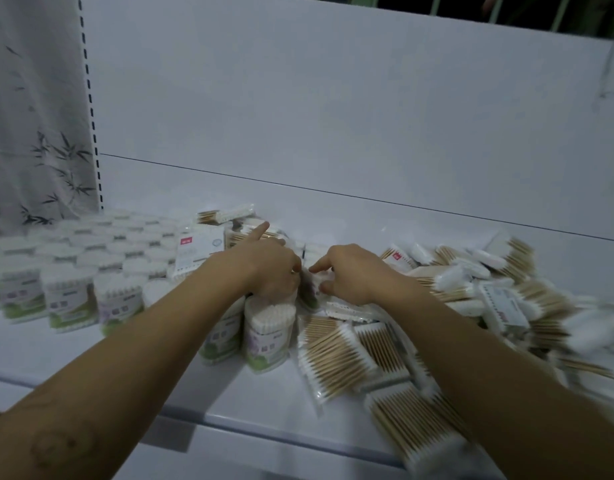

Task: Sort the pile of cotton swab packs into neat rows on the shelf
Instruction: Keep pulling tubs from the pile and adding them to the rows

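Swab packs (336, 355) lie heaped on the shelf (367, 216) at right; tubs (70, 289) stand in rows at left. Right hand (350, 271) pinches a tilted tub (309, 293); left hand (271, 268) curls against it, hold unclear. Recommended: seat it upright, flush with its row.

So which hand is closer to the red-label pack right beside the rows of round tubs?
Left. The left hand is just right of the red-label pack, almost beside it. The right hand is farther right, beyond the left hand.
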Action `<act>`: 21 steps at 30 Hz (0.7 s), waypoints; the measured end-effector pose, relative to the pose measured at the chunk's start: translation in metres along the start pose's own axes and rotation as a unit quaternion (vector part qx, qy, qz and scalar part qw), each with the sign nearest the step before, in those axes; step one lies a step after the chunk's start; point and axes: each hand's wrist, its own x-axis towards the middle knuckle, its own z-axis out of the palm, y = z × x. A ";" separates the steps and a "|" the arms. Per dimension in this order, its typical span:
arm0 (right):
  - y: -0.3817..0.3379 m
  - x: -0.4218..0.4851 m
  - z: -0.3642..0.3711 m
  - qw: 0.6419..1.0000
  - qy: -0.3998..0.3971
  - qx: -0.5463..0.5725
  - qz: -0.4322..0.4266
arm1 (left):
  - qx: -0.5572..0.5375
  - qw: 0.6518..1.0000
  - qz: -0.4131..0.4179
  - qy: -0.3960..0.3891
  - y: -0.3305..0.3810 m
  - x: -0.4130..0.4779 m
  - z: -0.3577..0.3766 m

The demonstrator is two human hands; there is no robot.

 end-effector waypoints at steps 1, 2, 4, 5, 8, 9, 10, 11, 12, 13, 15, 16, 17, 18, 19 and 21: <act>0.000 0.000 0.001 1.000 -0.005 0.008 -0.002 | 0.001 1.000 0.000 0.001 0.001 0.000 0.000; 0.000 -0.001 0.001 1.000 -0.010 0.016 -0.004 | -0.001 1.000 -0.001 0.003 0.002 0.000 0.000; 0.001 -0.005 0.001 0.999 -0.014 0.034 -0.006 | -0.011 1.000 -0.002 0.013 0.004 -0.001 0.000; 0.002 -0.008 0.001 0.999 -0.013 0.045 -0.005 | -0.018 1.000 0.000 0.022 0.005 -0.002 0.000; 0.009 -0.022 -0.006 0.998 0.010 0.058 0.011 | -0.044 0.997 0.004 0.062 0.009 -0.003 -0.001; 0.014 -0.027 -0.010 0.998 0.016 0.057 0.019 | -0.051 0.996 0.007 0.077 0.013 -0.003 -0.002; 0.019 -0.032 -0.015 0.998 0.020 0.056 0.025 | -0.057 0.994 0.012 0.091 0.019 -0.003 -0.003; 0.024 -0.038 -0.020 0.998 0.025 0.054 0.031 | -0.062 0.993 0.018 0.103 0.025 -0.003 -0.005; 0.029 -0.044 -0.025 0.997 0.033 0.051 0.038 | -0.068 0.991 0.023 0.112 0.031 -0.004 -0.006; 0.033 -0.051 -0.029 0.997 0.041 0.047 0.045 | -0.077 0.990 0.029 0.119 0.038 -0.005 -0.007; 0.037 -0.066 -0.035 0.997 0.044 0.046 0.052 | -0.092 0.987 0.046 0.123 0.048 -0.008 -0.008; 0.036 -0.074 -0.036 0.997 0.031 0.048 0.051 | -0.092 0.986 0.057 0.124 0.052 -0.010 -0.007; 0.033 -0.082 -0.037 0.998 0.007 0.049 0.044 | -0.085 0.987 0.067 0.123 0.054 -0.012 -0.005; 0.029 -0.090 -0.036 0.998 -0.025 0.044 0.031 | -0.071 0.988 0.072 0.120 0.056 -0.014 -0.004; 0.023 -0.096 -0.034 0.998 -0.056 0.037 0.014 | -0.057 0.989 0.073 0.116 0.057 -0.017 -0.003; 0.010 -0.101 -0.027 0.995 -0.095 0.023 -0.008 | -0.042 0.991 0.069 0.111 0.057 -0.021 -0.003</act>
